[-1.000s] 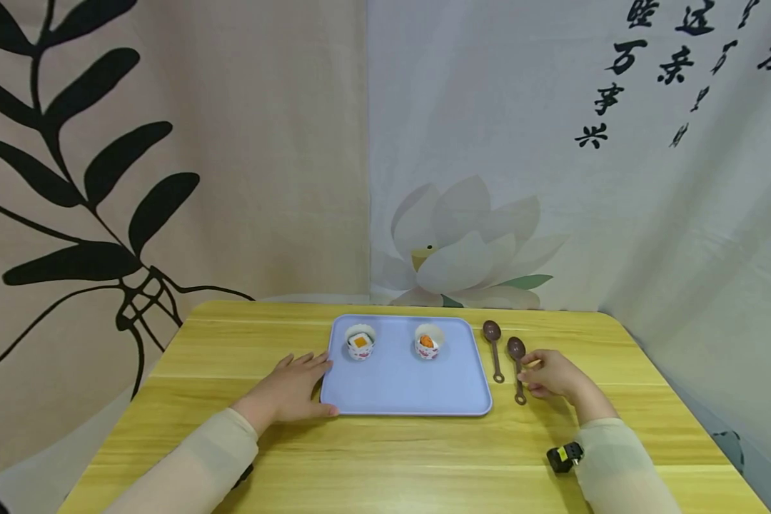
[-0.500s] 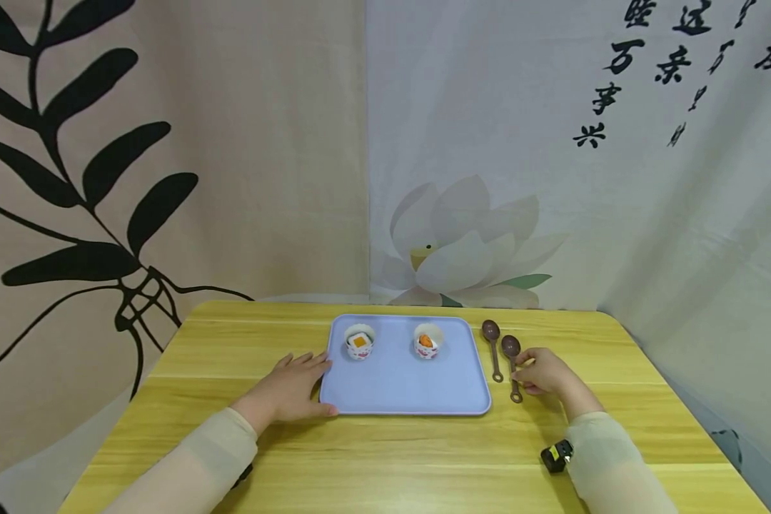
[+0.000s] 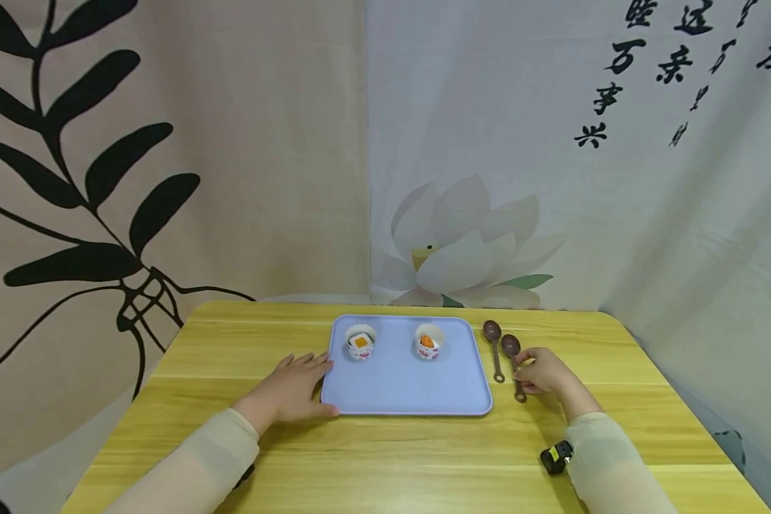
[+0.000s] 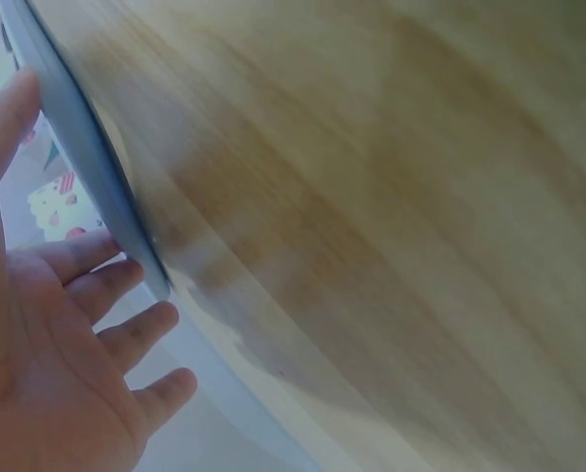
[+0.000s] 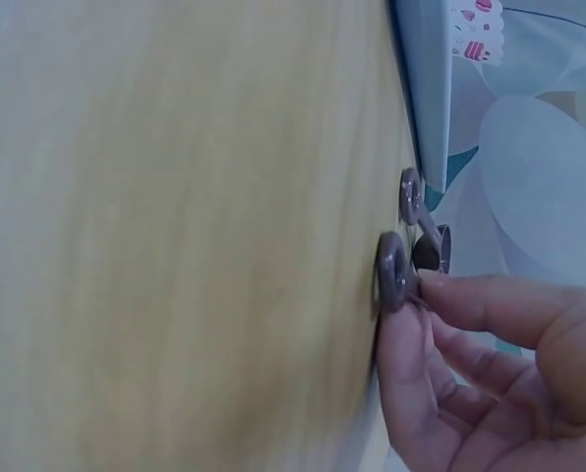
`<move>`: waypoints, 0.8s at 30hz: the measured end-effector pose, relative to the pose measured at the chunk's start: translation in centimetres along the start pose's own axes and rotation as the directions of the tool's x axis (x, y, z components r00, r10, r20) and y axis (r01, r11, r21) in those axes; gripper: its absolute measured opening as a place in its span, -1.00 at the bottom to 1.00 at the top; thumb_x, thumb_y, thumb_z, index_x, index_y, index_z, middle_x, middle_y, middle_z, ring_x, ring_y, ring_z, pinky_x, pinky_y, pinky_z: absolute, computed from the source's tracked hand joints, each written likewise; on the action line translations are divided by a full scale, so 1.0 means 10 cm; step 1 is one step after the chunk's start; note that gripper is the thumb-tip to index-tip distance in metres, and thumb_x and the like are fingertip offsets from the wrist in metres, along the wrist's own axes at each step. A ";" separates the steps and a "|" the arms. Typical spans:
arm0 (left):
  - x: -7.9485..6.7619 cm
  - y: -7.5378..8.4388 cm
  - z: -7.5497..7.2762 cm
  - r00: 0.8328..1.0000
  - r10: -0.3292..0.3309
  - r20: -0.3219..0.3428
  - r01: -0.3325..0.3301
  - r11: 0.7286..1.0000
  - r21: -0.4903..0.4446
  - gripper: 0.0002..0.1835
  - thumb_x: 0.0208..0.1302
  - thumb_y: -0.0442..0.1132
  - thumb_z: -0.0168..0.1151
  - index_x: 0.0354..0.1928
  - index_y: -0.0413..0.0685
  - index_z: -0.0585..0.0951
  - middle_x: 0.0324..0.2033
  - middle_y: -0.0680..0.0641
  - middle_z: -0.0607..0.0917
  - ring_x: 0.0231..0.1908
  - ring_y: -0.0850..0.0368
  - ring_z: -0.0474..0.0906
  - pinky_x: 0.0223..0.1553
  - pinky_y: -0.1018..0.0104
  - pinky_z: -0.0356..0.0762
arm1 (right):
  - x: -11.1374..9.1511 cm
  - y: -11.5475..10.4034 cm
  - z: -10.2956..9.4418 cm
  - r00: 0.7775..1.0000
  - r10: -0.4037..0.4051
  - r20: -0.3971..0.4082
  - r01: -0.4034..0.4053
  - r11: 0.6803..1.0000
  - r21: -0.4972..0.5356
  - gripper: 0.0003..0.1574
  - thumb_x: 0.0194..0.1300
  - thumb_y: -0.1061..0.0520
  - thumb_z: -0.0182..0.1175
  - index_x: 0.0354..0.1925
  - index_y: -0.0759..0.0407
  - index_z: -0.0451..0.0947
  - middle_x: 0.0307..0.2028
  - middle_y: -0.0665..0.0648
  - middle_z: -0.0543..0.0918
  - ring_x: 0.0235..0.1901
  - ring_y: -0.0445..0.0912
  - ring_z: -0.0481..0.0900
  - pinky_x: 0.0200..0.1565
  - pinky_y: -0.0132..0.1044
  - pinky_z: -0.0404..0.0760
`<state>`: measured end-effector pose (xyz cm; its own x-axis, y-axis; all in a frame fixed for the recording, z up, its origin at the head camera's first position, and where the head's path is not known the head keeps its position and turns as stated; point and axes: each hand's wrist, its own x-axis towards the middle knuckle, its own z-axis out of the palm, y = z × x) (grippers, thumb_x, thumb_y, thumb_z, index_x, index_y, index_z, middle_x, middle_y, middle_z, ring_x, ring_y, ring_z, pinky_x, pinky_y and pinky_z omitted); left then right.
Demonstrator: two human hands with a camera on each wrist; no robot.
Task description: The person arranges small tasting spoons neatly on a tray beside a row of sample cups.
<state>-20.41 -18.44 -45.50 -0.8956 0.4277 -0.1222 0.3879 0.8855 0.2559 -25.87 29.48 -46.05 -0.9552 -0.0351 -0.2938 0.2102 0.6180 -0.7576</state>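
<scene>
My left hand [image 3: 293, 389] lies with straight, spread fingers at the left edge of a light blue tray [image 3: 405, 389]; in the left wrist view its fingertips meet the tray's rim. On the right, my right hand [image 3: 548, 375] pinches the handle of a brown spoon [image 3: 510, 346] between thumb and fingers. The ring end of that handle [image 5: 393, 273] shows beside the thumb in the right wrist view. A second brown spoon [image 3: 492, 331] lies just left of it, alongside the tray's right edge.
Two small patterned paper cups stand on the tray: the left cup [image 3: 360, 353] holds a white and yellow piece, the right cup [image 3: 427, 352] an orange one. Under everything is a wooden table [image 3: 385, 464]. A printed curtain [image 3: 283, 143] hangs behind its far edge.
My right hand has moved slightly left, and the spoon it pinches has shifted left toward the other spoon. The left hand and tray stay in place.
</scene>
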 end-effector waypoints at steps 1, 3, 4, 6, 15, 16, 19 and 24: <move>0.00 0.00 0.00 1.000 -0.001 0.000 0.001 1.000 0.001 0.06 0.10 0.44 0.29 0.45 -0.20 0.35 0.47 -0.18 0.28 0.45 -0.29 0.15 0.42 -0.31 -0.05 | 0.00 0.00 0.00 1.000 -0.003 0.001 0.003 1.000 -0.008 -0.59 0.28 0.42 0.21 0.07 0.53 0.40 -0.41 0.22 0.55 -0.49 -0.08 0.55 -0.42 -0.27 0.69; 0.01 0.00 0.00 1.000 -0.002 0.001 0.002 1.000 0.004 0.07 0.10 0.44 0.28 0.45 -0.19 0.35 0.48 -0.17 0.28 0.45 -0.29 0.15 0.42 -0.31 -0.05 | 0.00 0.00 -0.01 1.000 -0.002 0.002 0.002 1.000 -0.015 -0.58 0.28 0.42 0.21 0.09 0.53 0.40 -0.41 0.22 0.55 -0.49 -0.08 0.55 -0.42 -0.27 0.69; 0.01 0.00 0.00 1.000 -0.002 0.001 0.002 1.000 0.005 0.07 0.10 0.44 0.28 0.45 -0.19 0.35 0.48 -0.17 0.28 0.45 -0.29 0.15 0.42 -0.31 -0.05 | 0.00 0.00 -0.02 1.000 0.000 0.004 0.001 1.000 -0.012 -0.58 0.28 0.42 0.20 0.09 0.53 0.40 -0.41 0.22 0.55 -0.48 -0.07 0.56 -0.42 -0.27 0.69; 0.01 0.00 0.00 1.000 -0.002 0.001 0.002 1.000 0.002 0.07 0.10 0.45 0.28 0.45 -0.19 0.35 0.47 -0.17 0.28 0.45 -0.30 0.15 0.42 -0.31 -0.04 | 0.00 0.00 -0.03 1.000 -0.003 0.011 0.003 1.000 -0.017 -0.57 0.29 0.42 0.20 0.11 0.53 0.40 -0.40 0.22 0.55 -0.47 -0.07 0.56 -0.42 -0.26 0.69; 0.00 0.02 -0.02 1.000 -0.003 0.002 0.003 1.000 -0.009 0.07 0.10 0.43 0.30 0.45 -0.21 0.35 0.47 -0.18 0.28 0.45 -0.30 0.15 0.42 -0.32 -0.05 | -0.05 0.00 -0.06 1.000 -0.007 0.022 0.007 1.000 -0.019 -0.56 0.29 0.40 0.21 0.11 0.53 0.40 -0.43 0.20 0.55 -0.50 -0.09 0.54 -0.44 -0.28 0.67; 0.00 0.02 -0.01 1.000 -0.005 0.003 0.005 1.000 -0.007 0.07 0.10 0.43 0.30 0.45 -0.20 0.35 0.47 -0.18 0.28 0.45 -0.30 0.15 0.42 -0.31 -0.05 | -0.05 0.00 -0.06 1.000 -0.007 0.025 0.007 1.000 -0.011 -0.56 0.29 0.40 0.21 0.11 0.52 0.40 -0.43 0.19 0.55 -0.50 -0.09 0.55 -0.44 -0.28 0.68; 0.00 0.01 -0.01 1.000 -0.007 0.002 0.007 1.000 -0.004 0.06 0.10 0.43 0.30 0.45 -0.20 0.35 0.47 -0.18 0.29 0.45 -0.30 0.15 0.42 -0.32 -0.05 | -0.07 0.03 -0.08 0.999 -0.012 0.040 0.012 1.000 0.011 -0.55 0.30 0.39 0.21 0.12 0.53 0.38 -0.43 0.17 0.53 -0.49 -0.10 0.55 -0.42 -0.27 0.69; 0.00 0.01 0.00 1.000 -0.006 -0.002 0.006 1.000 -0.005 0.06 0.10 0.43 0.30 0.45 -0.19 0.36 0.47 -0.18 0.29 0.45 -0.30 0.15 0.42 -0.32 -0.05 | -0.09 0.06 -0.11 0.998 -0.017 0.052 0.015 0.999 0.049 -0.52 0.31 0.39 0.22 0.14 0.55 0.37 -0.43 0.16 0.53 -0.46 -0.09 0.56 -0.39 -0.24 0.71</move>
<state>-20.36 -18.35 -45.42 -0.8983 0.4219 -0.1223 0.3813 0.8871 0.2600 -25.10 30.75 -45.56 -0.9466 -0.0868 -0.3107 0.2062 0.5779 -0.7896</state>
